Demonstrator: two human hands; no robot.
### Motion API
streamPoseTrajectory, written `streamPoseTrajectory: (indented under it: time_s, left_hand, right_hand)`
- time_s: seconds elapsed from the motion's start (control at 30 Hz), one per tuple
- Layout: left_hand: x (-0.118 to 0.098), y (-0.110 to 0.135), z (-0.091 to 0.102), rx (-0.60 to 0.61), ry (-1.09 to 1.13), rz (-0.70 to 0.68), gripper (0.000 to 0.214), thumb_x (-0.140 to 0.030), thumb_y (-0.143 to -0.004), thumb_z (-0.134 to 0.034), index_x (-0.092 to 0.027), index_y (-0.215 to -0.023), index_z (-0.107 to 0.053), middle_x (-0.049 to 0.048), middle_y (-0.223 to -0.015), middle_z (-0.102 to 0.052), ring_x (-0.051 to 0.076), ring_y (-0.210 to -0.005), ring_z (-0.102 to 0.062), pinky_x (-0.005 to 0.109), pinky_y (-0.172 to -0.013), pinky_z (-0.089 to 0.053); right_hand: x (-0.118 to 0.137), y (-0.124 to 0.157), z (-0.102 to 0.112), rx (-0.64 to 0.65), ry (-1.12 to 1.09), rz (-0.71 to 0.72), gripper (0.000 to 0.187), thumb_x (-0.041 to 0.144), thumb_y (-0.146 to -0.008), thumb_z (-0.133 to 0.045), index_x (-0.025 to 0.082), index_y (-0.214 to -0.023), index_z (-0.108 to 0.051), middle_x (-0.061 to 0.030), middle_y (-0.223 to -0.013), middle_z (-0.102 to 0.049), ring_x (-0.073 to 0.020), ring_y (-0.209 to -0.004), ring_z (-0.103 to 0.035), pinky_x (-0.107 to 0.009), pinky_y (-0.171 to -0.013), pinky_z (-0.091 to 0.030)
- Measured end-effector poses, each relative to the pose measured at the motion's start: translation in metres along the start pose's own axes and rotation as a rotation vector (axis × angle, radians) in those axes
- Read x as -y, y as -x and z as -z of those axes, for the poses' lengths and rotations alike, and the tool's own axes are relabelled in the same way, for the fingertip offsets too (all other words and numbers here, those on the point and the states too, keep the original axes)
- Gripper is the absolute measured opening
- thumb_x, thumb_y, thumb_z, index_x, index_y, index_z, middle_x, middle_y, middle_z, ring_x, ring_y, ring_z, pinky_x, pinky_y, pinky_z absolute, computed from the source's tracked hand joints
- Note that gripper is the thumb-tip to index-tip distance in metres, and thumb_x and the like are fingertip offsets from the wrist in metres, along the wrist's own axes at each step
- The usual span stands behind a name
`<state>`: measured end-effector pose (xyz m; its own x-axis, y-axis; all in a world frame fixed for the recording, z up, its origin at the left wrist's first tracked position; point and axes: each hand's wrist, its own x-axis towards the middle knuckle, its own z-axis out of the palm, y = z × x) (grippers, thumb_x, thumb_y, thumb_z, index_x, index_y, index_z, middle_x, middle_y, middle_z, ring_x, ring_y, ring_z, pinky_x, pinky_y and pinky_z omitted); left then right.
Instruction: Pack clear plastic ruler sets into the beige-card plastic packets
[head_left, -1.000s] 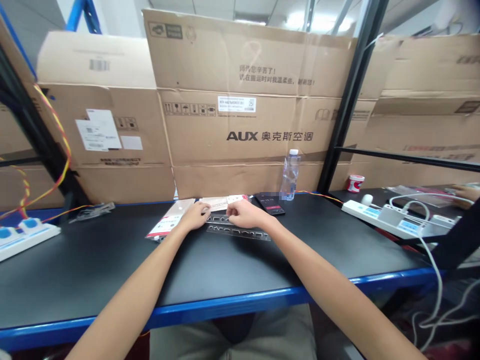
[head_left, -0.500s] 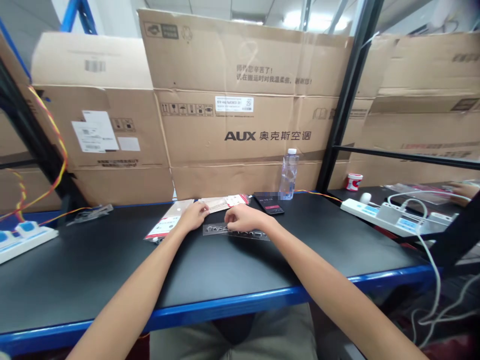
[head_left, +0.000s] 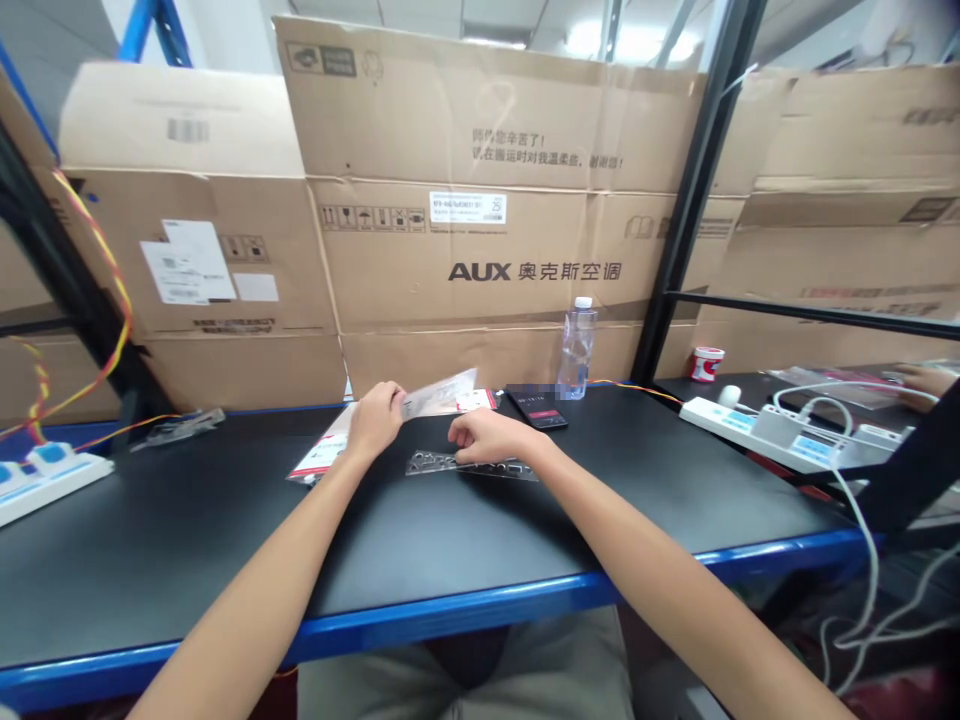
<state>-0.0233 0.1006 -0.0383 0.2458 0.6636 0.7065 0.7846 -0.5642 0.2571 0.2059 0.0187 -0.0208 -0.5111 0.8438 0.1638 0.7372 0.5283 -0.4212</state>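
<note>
A clear plastic packet (head_left: 439, 396) has come up off the table (head_left: 150, 520), pinched in the left hand (head_left: 373, 420); the right hand (head_left: 486, 436), half-open, grips nothing, resting on a slotted metal plate (head_left: 435, 463).

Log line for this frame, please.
left hand: holds clear plastic packet | right hand: fingertips at metal I/O shield | nearby: smartphone, water bottle

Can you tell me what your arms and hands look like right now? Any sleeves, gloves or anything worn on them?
Both are bare: the left forearm and right forearm show no sleeves, and the left hand and right hand no gloves. I see no watch, band, ring, marking or cable. Pale khaki trousers show below.
</note>
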Motion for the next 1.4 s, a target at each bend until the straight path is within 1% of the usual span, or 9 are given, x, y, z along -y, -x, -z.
streamPoseTrajectory:
  time_s: [0.27,0.43,0.57,0.77,0.97,1.1,1.2,1.3,1.4]
  left_hand:
    - [-0.001,-0.005,0.005,-0.141,0.112,0.135,0.021,-0.029,-0.092,-0.042,-0.021,-0.08,-0.057,0.0081,-0.085,-0.067,0.024,-0.084,-0.061,0.032,-0.078,-0.042]
    - [-0.008,-0.006,0.007,-0.152,0.266,0.243,0.019,-0.031,-0.089,-0.046,-0.021,-0.077,-0.057,0.0061,-0.084,-0.069,0.022,-0.084,-0.061,0.031,-0.079,-0.043]
    - [-0.019,-0.007,0.007,-0.129,0.47,0.341,0.019,-0.032,-0.086,-0.049,-0.019,-0.076,-0.06,0.0047,-0.083,-0.067,0.021,-0.081,-0.059,0.03,-0.076,-0.043]
    - [-0.037,-0.002,0.012,0.124,0.796,0.265,0.028,-0.044,-0.079,-0.065,-0.017,-0.079,-0.062,0.0012,-0.078,-0.061,0.017,-0.074,-0.055,0.028,-0.069,-0.043]
    - [-0.054,0.003,0.023,0.301,0.984,0.224,0.033,-0.043,-0.074,-0.077,-0.017,-0.091,-0.066,0.0023,-0.089,-0.066,0.017,-0.082,-0.061,0.029,-0.077,-0.047]
    - [-0.071,0.007,0.031,0.448,1.002,0.116,0.04,-0.038,-0.073,-0.08,-0.022,-0.108,-0.069,0.0053,-0.105,-0.071,0.021,-0.096,-0.065,0.033,-0.085,-0.05]
    - [-0.084,0.011,0.03,0.552,0.881,-0.022,0.031,-0.036,-0.074,-0.077,-0.022,-0.102,-0.074,0.0067,-0.107,-0.073,0.025,-0.099,-0.066,0.036,-0.088,-0.051]
    - [-0.088,0.013,0.024,0.5,0.815,-0.014,0.025,-0.035,-0.076,-0.073,-0.021,-0.096,-0.076,0.0071,-0.105,-0.075,0.026,-0.096,-0.068,0.037,-0.089,-0.051]
    - [-0.079,0.01,0.017,0.29,0.763,0.113,0.025,-0.033,-0.076,-0.07,-0.018,-0.096,-0.073,0.0075,-0.102,-0.073,0.024,-0.094,-0.067,0.035,-0.085,-0.052]
  right_hand:
    - [-0.003,0.001,-0.003,0.039,0.011,-0.022,0.027,0.029,-0.07,-0.071,0.017,-0.094,-0.073,-0.0056,-0.089,-0.073,-0.0182,-0.075,-0.065,-0.024,-0.061,-0.047]
    - [-0.006,-0.001,-0.004,-0.035,0.048,-0.043,0.024,0.029,-0.074,-0.069,0.016,-0.094,-0.071,-0.0068,-0.09,-0.073,-0.0184,-0.076,-0.065,-0.025,-0.063,-0.046]
    - [-0.003,-0.002,-0.004,-0.143,0.03,-0.066,0.03,0.038,-0.083,-0.065,0.014,-0.1,-0.067,-0.0103,-0.095,-0.072,-0.0206,-0.08,-0.065,-0.028,-0.068,-0.048]
    - [-0.001,-0.003,-0.001,-0.333,-0.095,-0.07,0.05,0.044,-0.089,-0.061,0.012,-0.127,-0.055,-0.0157,-0.112,-0.068,-0.0236,-0.097,-0.066,-0.034,-0.084,-0.05]
    - [-0.003,-0.008,0.003,-0.514,-0.296,-0.179,0.063,0.052,-0.094,-0.053,0.012,-0.142,-0.043,-0.021,-0.137,-0.056,-0.0271,-0.114,-0.062,-0.04,-0.098,-0.048]
    - [0.004,-0.011,0.008,-0.512,-0.752,-0.239,0.063,0.051,-0.092,-0.055,0.019,-0.145,-0.038,-0.0161,-0.139,-0.055,-0.0233,-0.108,-0.066,-0.036,-0.088,-0.055]
    - [0.007,-0.01,0.01,-0.512,-0.95,-0.3,0.057,0.034,-0.086,-0.062,0.02,-0.139,-0.043,-0.0117,-0.124,-0.064,-0.0203,-0.093,-0.069,-0.032,-0.077,-0.057]
    - [0.004,-0.009,0.008,-0.577,-0.868,-0.255,0.059,0.016,-0.079,-0.058,0.021,-0.137,-0.046,-0.0081,-0.108,-0.068,-0.0184,-0.086,-0.068,-0.028,-0.073,-0.056]
    - [-0.001,-0.012,0.005,-0.628,-0.751,-0.192,0.062,0.016,-0.079,-0.052,0.022,-0.141,-0.043,-0.0078,-0.106,-0.068,-0.0182,-0.084,-0.068,-0.027,-0.071,-0.055]
